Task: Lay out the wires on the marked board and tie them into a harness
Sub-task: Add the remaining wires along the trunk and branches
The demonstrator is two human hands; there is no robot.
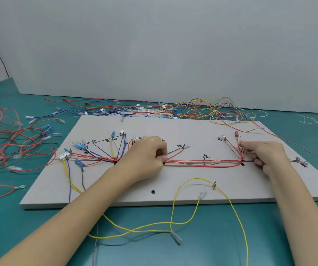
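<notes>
A grey marked board (173,192) lies on the teal table, with black lines, dots and handwritten labels. A bundle of red wires (202,162) runs along its middle line. My left hand (146,156) grips the bundle's left part with curled fingers, near a black dot. My right hand (263,156) pinches the wires at the right junction, where red and black ends (237,139) fan upward. On the left, blue, yellow, white and purple wires (114,148) branch out to connectors. A loose yellow wire (192,214) loops over the board's front edge.
A tangled pile of spare wires (192,110) lies behind the board against the white wall. More red and black wires (6,139) spread over the table at left. Small pegs (214,185) stand up from the board. A few white cable ties (308,120) lie at far right.
</notes>
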